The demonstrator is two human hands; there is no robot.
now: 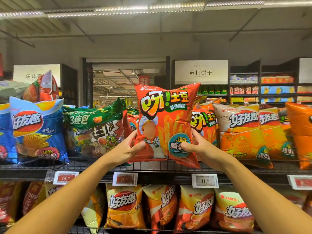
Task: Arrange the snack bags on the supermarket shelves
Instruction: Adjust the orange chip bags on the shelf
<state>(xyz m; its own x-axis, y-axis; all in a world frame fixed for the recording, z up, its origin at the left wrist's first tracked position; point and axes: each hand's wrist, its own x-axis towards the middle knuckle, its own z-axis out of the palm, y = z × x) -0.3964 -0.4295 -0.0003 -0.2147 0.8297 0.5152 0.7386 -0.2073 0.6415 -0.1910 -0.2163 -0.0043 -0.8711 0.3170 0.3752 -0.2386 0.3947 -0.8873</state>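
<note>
Both forearms extend forward and upward from the lower corners, converging on the red bag (166, 122). The left hand (129, 147) grips the bag's lower left edge: thumb pressed on the front face, fingers (133, 134) curled behind the edge. The right hand (199, 146) grips the lower right edge the same way, thumb on the front, fingers wrapped round the side. The bag stands upright between the two hands, its bottom edge just above the front of the wire shelf (152, 166). Behind it on the same shelf stand a green bag (94, 125) to the left, a blue bag (37, 129) further left, and orange bags (243, 132) to the right. Price tags (204, 180) hang on the shelf's front rail. Below, a lower shelf holds yellow bags (125, 205). Far behind, another aisle carries a white sign (200, 72).
</note>
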